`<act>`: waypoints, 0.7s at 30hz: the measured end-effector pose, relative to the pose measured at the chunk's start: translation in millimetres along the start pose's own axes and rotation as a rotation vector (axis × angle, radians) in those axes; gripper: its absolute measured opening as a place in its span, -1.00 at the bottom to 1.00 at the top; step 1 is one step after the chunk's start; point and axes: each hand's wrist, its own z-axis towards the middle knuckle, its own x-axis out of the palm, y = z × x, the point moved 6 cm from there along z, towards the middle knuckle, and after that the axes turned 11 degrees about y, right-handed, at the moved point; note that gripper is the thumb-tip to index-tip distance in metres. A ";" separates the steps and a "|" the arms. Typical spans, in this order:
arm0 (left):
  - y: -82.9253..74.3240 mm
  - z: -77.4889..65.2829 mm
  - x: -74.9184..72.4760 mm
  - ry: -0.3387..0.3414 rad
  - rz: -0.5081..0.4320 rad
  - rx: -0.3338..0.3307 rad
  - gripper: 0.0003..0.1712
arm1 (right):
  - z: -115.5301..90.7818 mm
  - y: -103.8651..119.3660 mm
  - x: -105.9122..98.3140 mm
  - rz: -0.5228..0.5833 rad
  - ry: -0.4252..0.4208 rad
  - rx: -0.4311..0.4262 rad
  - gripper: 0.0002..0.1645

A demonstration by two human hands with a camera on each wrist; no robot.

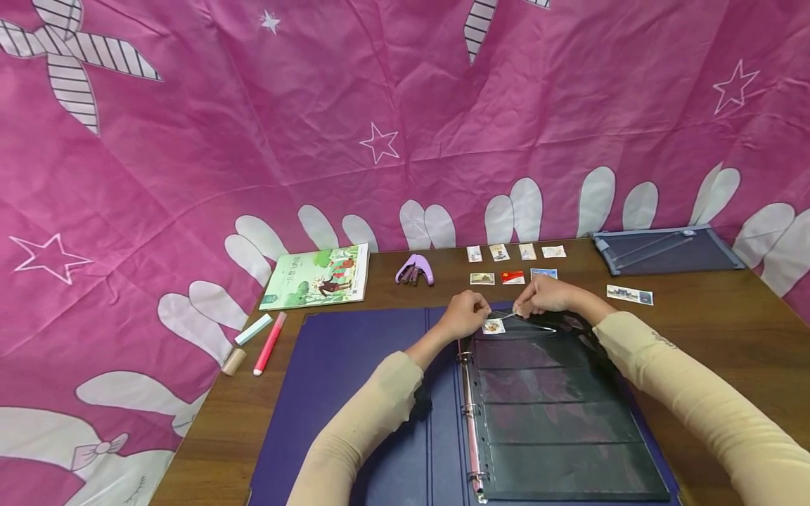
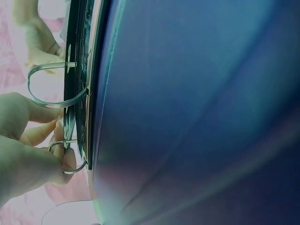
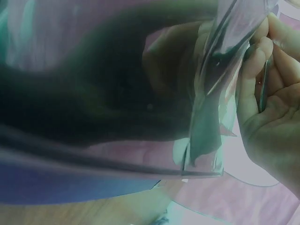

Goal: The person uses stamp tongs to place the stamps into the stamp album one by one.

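Note:
A ring-bound stamp album [image 1: 361,379] lies spread out, its black pocket page [image 1: 563,422] on the right side. At the page's top left corner, my left hand [image 1: 465,314] pinches the edge of the page's top strip. Close to those fingertips, a small stamp [image 1: 493,326] shows at the top row. My right hand [image 1: 545,295] is at the top edge too, holding slim metal tweezers [image 1: 510,315] that point toward the stamp. In the right wrist view, part of the tweezers [image 3: 265,86] lies within the curled fingers. The left wrist view shows the metal binder rings [image 2: 56,101] beside the left hand.
Behind the album lie several loose stamps [image 1: 482,278], with a longer stamp [image 1: 629,294] farther right. A zip pouch [image 1: 667,251] is at the back right. A purple hole punch [image 1: 414,269], a green book [image 1: 316,277], a red marker [image 1: 269,344] and an eraser-like block [image 1: 234,362] lie leftward.

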 end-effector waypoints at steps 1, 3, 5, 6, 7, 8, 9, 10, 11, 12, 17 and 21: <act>0.0 0.3 0.0 -0.003 0.009 0.002 -0.84 | -0.3 -0.5 0.0 0.000 -0.002 -0.001 -0.74; 0.2 1.0 0.2 -0.006 0.021 0.004 -0.85 | -0.8 0.0 0.5 0.000 -0.002 -0.012 -0.75; 0.7 1.5 0.6 -0.007 0.036 0.004 -0.88 | -1.0 0.3 1.2 0.003 0.003 -0.026 -0.75; 1.0 1.8 0.7 -0.007 0.046 0.003 -0.89 | -0.9 0.7 1.6 0.003 0.007 -0.035 -0.75; 1.2 1.8 0.7 -0.009 0.059 0.002 -0.90 | -0.6 0.9 2.1 0.003 0.010 -0.038 -0.75; 1.4 1.7 0.9 -0.007 0.065 0.001 -0.90 | -0.4 1.3 2.4 0.000 0.014 -0.042 -0.75; 1.6 1.8 1.0 -0.006 0.070 0.000 -0.90 | -0.2 1.6 2.6 -0.003 0.018 -0.040 -0.75; 1.5 1.8 1.1 -0.007 0.080 0.003 -0.90 | -0.1 1.7 2.4 -0.005 0.021 -0.039 -0.74; 1.3 2.0 1.3 -0.007 0.091 0.005 -0.89 | -0.2 2.0 2.0 -0.010 0.024 -0.034 -0.73; 1.2 2.1 1.4 -0.009 0.100 0.008 -0.89 | -0.4 2.3 1.3 -0.017 0.027 -0.029 -0.73; 1.1 3.1 4.5 0.000 0.175 0.020 -0.88 | -3.0 4.1 -3.9 -0.032 0.035 0.003 -0.69; 2.7 3.1 7.9 0.014 0.265 0.001 -0.87 | -8.3 4.3 -10.1 -0.056 -0.019 -0.003 -0.68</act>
